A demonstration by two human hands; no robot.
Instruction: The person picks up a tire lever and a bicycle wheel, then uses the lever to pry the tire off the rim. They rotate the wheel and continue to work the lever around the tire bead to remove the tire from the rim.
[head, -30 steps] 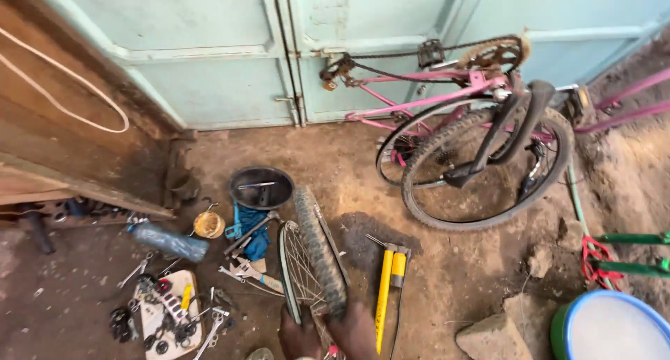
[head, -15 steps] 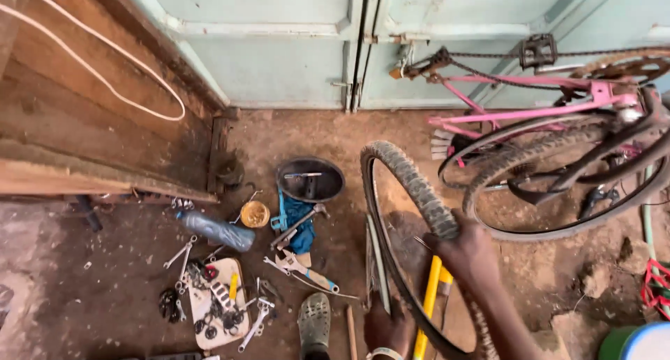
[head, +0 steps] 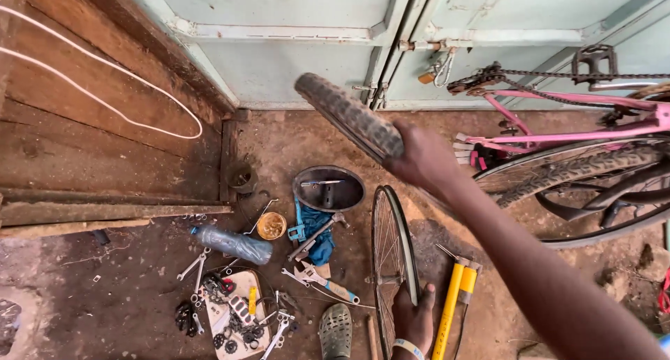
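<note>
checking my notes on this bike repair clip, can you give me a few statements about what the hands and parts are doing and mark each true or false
1. The right hand holds a knobby tyre lifted off the ground. True.
2. The left hand rests on the yellow pump. False: it grips the bare wheel rim, and the pump lies beside it on the ground.
3. The wheel rim stands upright on its edge. True.
4. The plastic bottle stands upright. False: it lies on its side on the dirt.
5. The pink bicycle is at the left of the scene. False: it is at the right, by the pale metal door.
</note>
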